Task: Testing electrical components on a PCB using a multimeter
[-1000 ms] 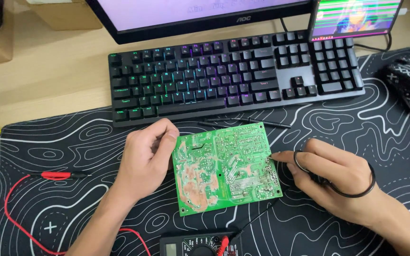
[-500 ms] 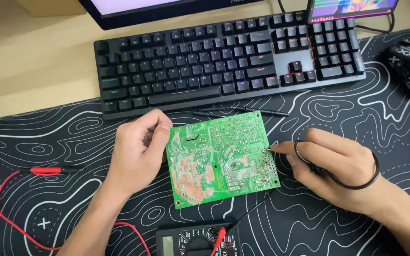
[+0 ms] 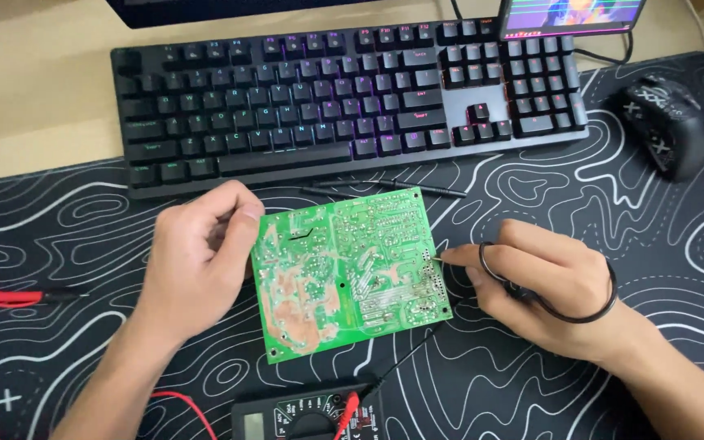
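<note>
Currently the work in hand looks like probing the solder side of a green circuit board with a meter lead. Well out from the left hand's grip, a red probe lies loose on the black patterned desk mat, untouched, its red lead wire running off toward the black multimeter at the near edge. The left hand grasps the board's left edge, fingers curled around it and thumb on top, tilting the board up off the mat. Just beyond the board's far edge, two slim black tools lie in front of the black keyboard. The right hand is pinched on a thin black probe, whose metal tip touches the board near its right edge; the black wire loops around that hand. Farther right of this grip, a black mouse rests on the mat, well apart.

As I judge it, only one probe is on the board, so a reading would call for a second contact point. Moving the tip to another joint would call for a steady board and a fine, light touch among closely packed solder pads.
</note>
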